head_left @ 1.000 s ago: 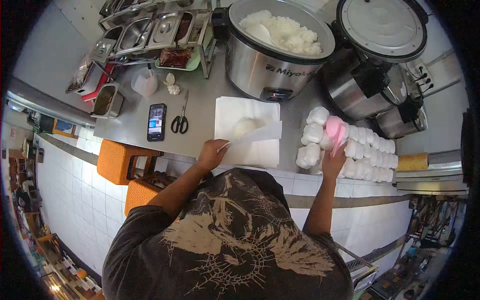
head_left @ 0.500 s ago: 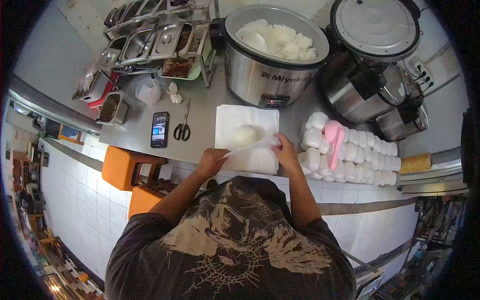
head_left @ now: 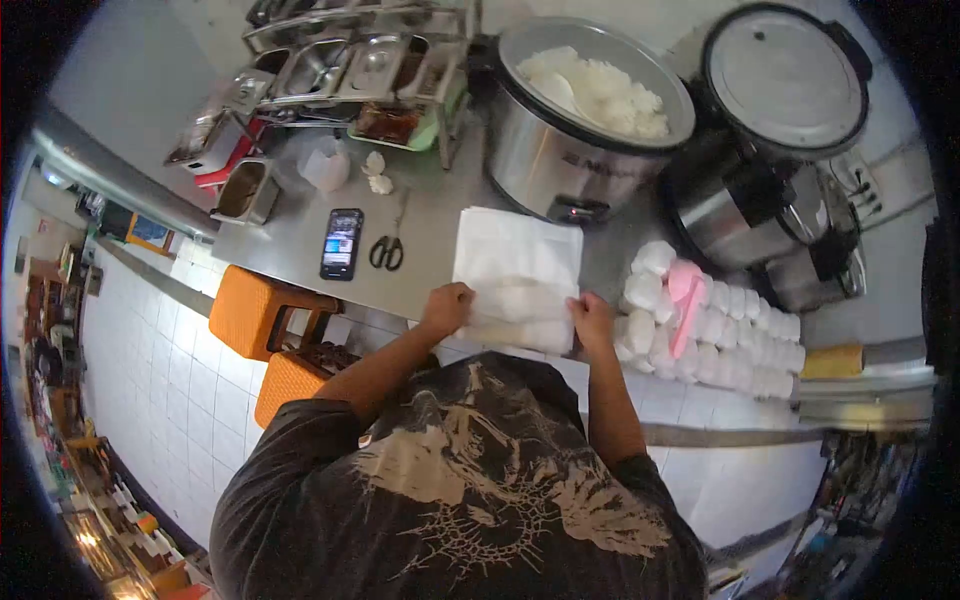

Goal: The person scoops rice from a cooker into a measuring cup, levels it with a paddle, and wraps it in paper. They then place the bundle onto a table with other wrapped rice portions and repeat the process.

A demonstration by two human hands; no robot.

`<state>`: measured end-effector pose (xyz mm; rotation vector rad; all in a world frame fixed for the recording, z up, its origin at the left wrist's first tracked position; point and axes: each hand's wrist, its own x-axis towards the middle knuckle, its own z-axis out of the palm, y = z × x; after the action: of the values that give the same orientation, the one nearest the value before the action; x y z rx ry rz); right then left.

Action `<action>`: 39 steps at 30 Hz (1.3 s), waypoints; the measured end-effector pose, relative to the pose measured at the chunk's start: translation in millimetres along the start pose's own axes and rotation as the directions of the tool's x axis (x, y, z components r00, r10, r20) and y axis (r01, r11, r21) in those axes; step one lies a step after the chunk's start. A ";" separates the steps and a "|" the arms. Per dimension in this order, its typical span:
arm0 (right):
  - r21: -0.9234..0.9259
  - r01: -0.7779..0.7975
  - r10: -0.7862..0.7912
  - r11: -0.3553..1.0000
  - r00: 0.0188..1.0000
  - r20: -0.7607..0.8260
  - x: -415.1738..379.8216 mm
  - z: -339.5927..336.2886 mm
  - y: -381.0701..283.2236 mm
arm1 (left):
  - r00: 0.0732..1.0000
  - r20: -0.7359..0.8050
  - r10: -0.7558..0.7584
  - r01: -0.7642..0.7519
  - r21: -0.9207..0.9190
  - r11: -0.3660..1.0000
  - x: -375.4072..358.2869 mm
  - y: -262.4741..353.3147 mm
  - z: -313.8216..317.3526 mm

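Fingers of both hands grip folded white paper

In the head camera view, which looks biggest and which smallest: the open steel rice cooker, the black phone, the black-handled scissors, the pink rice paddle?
1. Open steel rice cooker full of white rice, clearly largest.
2. Black phone and pink plastic rice paddle: they look alike in length, so I won't rank them.
3. Black-handled scissors, slimmest and smallest-looking.

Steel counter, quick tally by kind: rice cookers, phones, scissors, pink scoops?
Rice cookers: 2, one open, one lidded
Phones: 1
Scissors: 1
Pink scoops: 1
Total: 5
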<state>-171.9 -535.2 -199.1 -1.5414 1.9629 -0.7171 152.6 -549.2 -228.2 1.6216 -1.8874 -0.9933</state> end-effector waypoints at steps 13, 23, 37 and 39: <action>-0.292 0.697 -0.660 0.656 0.716 0.228 -66.3 50.6 -56.2 | 0.983 -0.073 0.169 -0.128 0.389 0.912 98.7 34.7 -19.0; -0.215 0.713 -0.653 0.667 0.699 0.292 -47.5 60.0 -29.0 | 0.999 -0.022 0.043 -0.024 0.561 0.828 121.6 52.6 -16.9; -0.144 0.698 -0.528 0.702 0.645 0.552 -50.3 33.4 -51.7 | 0.999 -0.026 0.024 0.002 0.705 0.709 134.9 28.0 3.8; -0.153 0.682 -0.576 0.716 0.699 0.424 -45.4 30.2 -54.4 | 0.998 0.041 -0.049 0.007 0.694 0.720 130.3 43.4 -12.6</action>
<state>-104.2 -504.5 -178.8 -2.4078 1.2822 -0.3493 107.9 -676.9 -201.5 2.0274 -2.4642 -0.3154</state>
